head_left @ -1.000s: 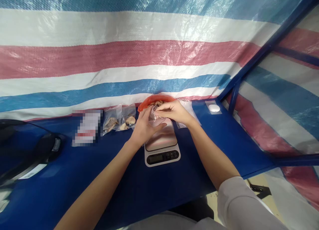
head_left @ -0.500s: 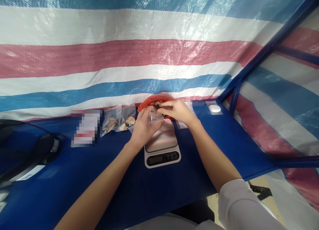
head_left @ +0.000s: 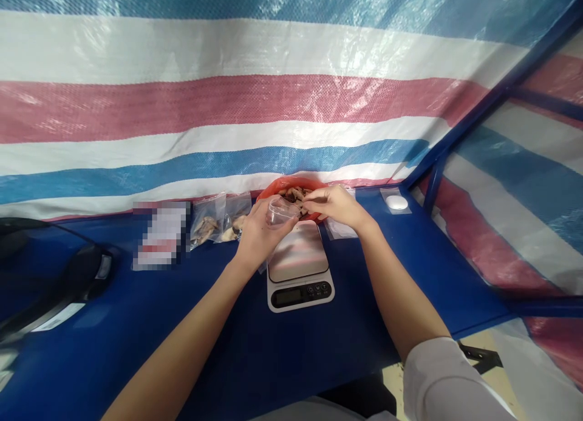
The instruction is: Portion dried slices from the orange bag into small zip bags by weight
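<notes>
My left hand (head_left: pixel 262 234) curls around a clear plastic bag (head_left: pixel 281 211), whose mouth gapes in a round opening. My right hand (head_left: pixel 336 206) reaches over a red plastic bag (head_left: pixel 285 181) full of brown dried slices (head_left: pixel 296 195) that look like mushroom or root. Its fingers are bent together at the slices; what they pinch, if anything, is hidden. Below both hands lies a white kitchen scale (head_left: pixel 300 257) with a shiny plate and a dark display. Nothing rests on the visible part of the plate.
Left of my hands lie two clear zip bags with dried slices (head_left: pixel 207 226) and a blurred-out packet (head_left: pixel 161 236). A black strapped object (head_left: pixel 82 275) is at far left. Right are flat clear bags (head_left: pixel 341 228) and a white round item (head_left: pixel 396 202). Striped sheeting (head_left: pixel 228 105) hangs behind.
My right hand has moved slightly right, away from the clear bag's mouth, and over the slices. More of the slices and the bag's opening show. The view has shifted slightly.
</notes>
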Tool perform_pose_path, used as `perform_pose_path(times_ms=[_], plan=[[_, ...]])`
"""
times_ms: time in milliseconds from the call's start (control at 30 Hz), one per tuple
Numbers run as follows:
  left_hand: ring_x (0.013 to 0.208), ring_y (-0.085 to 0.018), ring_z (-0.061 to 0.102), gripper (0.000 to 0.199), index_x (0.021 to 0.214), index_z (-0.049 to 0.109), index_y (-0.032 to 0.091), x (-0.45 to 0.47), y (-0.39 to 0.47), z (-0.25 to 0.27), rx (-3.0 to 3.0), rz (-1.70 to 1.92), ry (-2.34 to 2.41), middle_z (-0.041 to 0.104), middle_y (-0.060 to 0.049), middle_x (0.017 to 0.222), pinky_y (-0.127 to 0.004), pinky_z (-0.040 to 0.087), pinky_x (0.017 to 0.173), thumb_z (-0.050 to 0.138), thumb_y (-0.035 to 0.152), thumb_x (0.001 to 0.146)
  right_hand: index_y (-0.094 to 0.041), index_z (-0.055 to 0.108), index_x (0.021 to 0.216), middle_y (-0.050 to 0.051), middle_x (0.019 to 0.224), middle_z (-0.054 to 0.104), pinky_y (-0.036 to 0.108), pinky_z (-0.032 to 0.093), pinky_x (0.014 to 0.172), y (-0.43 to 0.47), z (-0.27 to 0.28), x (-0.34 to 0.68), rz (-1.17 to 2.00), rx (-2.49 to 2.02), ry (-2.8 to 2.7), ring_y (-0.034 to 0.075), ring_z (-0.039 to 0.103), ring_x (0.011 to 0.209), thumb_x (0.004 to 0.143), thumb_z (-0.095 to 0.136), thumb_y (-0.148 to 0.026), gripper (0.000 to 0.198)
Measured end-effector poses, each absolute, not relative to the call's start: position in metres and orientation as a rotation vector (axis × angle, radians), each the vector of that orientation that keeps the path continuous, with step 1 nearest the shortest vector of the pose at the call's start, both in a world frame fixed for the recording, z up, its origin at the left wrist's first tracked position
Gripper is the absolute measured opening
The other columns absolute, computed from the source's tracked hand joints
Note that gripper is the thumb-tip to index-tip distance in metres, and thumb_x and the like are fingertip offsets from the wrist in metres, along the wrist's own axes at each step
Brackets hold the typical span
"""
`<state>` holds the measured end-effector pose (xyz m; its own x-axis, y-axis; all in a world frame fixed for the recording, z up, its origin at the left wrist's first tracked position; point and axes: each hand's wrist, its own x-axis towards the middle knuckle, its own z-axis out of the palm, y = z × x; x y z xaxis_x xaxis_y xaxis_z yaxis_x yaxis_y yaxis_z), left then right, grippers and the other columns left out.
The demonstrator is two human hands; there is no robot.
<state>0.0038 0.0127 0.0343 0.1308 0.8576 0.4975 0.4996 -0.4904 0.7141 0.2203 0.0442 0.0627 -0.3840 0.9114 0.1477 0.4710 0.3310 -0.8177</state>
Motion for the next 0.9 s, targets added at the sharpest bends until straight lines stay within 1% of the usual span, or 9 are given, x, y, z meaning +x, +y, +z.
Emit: perform_pose_path(times_ms=[67, 133, 233, 333, 467, 633, 767, 900], plan=[[0.105, -0.026, 0.070, 0.037, 0.105, 0.068, 0.020, 0.001, 0.013, 0.040, 2.003, 1.307, 1.332, 0.074, -0.008, 0.108, -0.041, 0.056, 0.094, 0.075, 0.046, 0.080, -0.021, 0.082, 0.097, 0.003, 0.093, 0.079, 0.029, 0.053, 0.076, 0.048, 0.064, 0.227, 0.880, -1.203, -1.989, 0.021, 0.072, 0.083, 0.088, 0.065, -0.037, 0.025], [0.104, -0.027, 0.070, 0.038, 0.104, 0.069, 0.021, -0.003, 0.015, 0.044, 1.960, 1.297, 1.369, 0.075, -0.007, 0.107, -0.042, 0.056, 0.094, 0.075, 0.048, 0.079, -0.022, 0.082, 0.098, 0.003, 0.097, 0.080, 0.031, 0.052, 0.082, 0.052, 0.066, 0.229, 0.795, -1.233, -2.014, 0.022, 0.073, 0.089, 0.089, 0.064, -0.036, 0.025], [0.103, -0.028, 0.071, 0.042, 0.108, 0.069, 0.021, -0.009, 0.019, 0.046, 1.910, 1.276, 1.407, 0.075, -0.008, 0.108, -0.043, 0.056, 0.093, 0.076, 0.050, 0.077, -0.022, 0.082, 0.100, 0.004, 0.098, 0.080, 0.031, 0.051, 0.085, 0.059, 0.068, 0.221, 0.648, -1.336, -2.108, 0.022, 0.073, 0.090, 0.092, 0.062, -0.033, 0.024], [0.103, -0.029, 0.071, 0.044, 0.111, 0.069, 0.021, -0.015, 0.022, 0.046, 1.894, 1.247, 1.421, 0.075, -0.008, 0.111, -0.042, 0.057, 0.091, 0.076, 0.050, 0.078, -0.026, 0.080, 0.106, 0.002, 0.106, 0.080, 0.029, 0.049, 0.085, 0.062, 0.068, 0.206, 0.513, -1.407, -2.211, 0.021, 0.072, 0.093, 0.091, 0.063, -0.026, 0.023], [0.103, -0.029, 0.071, 0.049, 0.115, 0.068, 0.022, -0.021, 0.024, 0.047, 1.892, 1.234, 1.450, 0.075, -0.008, 0.112, -0.041, 0.057, 0.091, 0.075, 0.053, 0.079, -0.028, 0.080, 0.105, 0.001, 0.103, 0.080, 0.028, 0.048, 0.080, 0.065, 0.064, 0.196, 0.397, -1.445, -2.383, 0.021, 0.071, 0.092, 0.092, 0.060, -0.026, 0.024], [0.102, -0.029, 0.072, 0.049, 0.116, 0.068, 0.021, -0.026, 0.027, 0.043, 1.883, 1.241, 1.464, 0.075, -0.007, 0.112, -0.042, 0.057, 0.092, 0.076, 0.053, 0.079, -0.028, 0.077, 0.111, 0.002, 0.109, 0.078, 0.029, 0.045, 0.078, 0.069, 0.058, 0.207, 0.299, -1.417, -2.378, 0.021, 0.070, 0.092, 0.095, 0.059, -0.031, 0.025], [0.105, -0.030, 0.071, 0.051, 0.117, 0.067, 0.021, -0.029, 0.029, 0.043, 1.900, 1.233, 1.466, 0.075, -0.006, 0.112, -0.042, 0.057, 0.093, 0.075, 0.054, 0.080, -0.029, 0.078, 0.106, 0.002, 0.101, 0.079, 0.029, 0.042, 0.070, 0.066, 0.056, 0.201, 0.270, -1.428, -2.420, 0.020, 0.069, 0.086, 0.093, 0.062, -0.038, 0.023], [0.107, -0.030, 0.071, 0.051, 0.116, 0.067, 0.022, -0.029, 0.029, 0.047, 1.910, 1.206, 1.494, 0.075, -0.006, 0.114, -0.040, 0.058, 0.093, 0.075, 0.055, 0.079, -0.029, 0.079, 0.105, 0.003, 0.112, 0.076, 0.029, 0.041, 0.068, 0.063, 0.051, 0.183, 0.254, -1.440, -2.472, 0.022, 0.067, 0.096, 0.094, 0.060, -0.042, 0.025]])
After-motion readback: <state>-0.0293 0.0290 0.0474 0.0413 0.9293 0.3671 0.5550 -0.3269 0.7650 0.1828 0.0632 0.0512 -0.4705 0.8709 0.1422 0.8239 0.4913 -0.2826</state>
